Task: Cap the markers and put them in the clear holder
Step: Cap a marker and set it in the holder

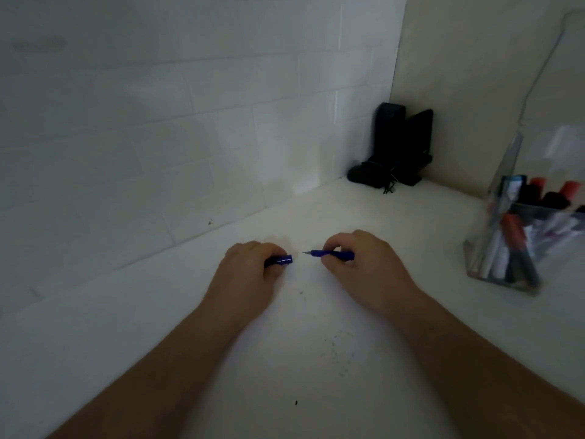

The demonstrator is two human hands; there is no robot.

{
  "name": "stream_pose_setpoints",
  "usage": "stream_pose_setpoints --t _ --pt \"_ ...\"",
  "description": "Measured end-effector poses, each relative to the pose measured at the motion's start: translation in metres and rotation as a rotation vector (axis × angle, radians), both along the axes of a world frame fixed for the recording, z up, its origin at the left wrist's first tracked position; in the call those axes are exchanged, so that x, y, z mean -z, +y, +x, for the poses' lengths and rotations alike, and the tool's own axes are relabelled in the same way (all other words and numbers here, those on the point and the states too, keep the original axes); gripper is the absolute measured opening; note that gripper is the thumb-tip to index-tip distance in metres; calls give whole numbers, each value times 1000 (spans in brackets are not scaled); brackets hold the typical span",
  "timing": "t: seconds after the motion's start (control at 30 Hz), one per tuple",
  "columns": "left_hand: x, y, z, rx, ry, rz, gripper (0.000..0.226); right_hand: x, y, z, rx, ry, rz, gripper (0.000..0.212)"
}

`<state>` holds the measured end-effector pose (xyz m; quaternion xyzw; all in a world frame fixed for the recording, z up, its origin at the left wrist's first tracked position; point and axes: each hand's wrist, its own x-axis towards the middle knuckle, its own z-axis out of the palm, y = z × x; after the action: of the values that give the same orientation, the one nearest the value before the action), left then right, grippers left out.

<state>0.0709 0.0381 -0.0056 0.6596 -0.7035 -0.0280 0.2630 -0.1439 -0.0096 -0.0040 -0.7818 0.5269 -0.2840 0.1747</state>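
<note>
Left hand (250,264) grips cap (280,260); right hand (357,258) marker (329,255).

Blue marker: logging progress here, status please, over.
Left hand grips blue cap; right hand grips blue marker. Tip bare, facing cap, small gap. Clear holder at right, nothing between.

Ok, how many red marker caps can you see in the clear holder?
3 show in the clear holder: two at the back, one lower in front. More may be hidden by blur.
</note>
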Motion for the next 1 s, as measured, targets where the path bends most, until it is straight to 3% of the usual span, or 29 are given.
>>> stream_pose_setpoints --t 0.13,0.5,0.73,0.83,1.0 --pt "-7 6 -4 54 52 -50 22 0 4 5 -55 -6 -26 3" --pt "-2 7 -3 151 53 -95 25 4 10 14 -119 31 -116 14" --pt "-6 10 -6 78 169 -72 18 0 15 18 -169 45 -191 20" --pt "-8 12 -8 62 128 -95 16 -1 15 25 -150 12 -204 17" --pt "-14 14 -7 33 174 -131 19 4 17 41 -169 -86 -100 19"
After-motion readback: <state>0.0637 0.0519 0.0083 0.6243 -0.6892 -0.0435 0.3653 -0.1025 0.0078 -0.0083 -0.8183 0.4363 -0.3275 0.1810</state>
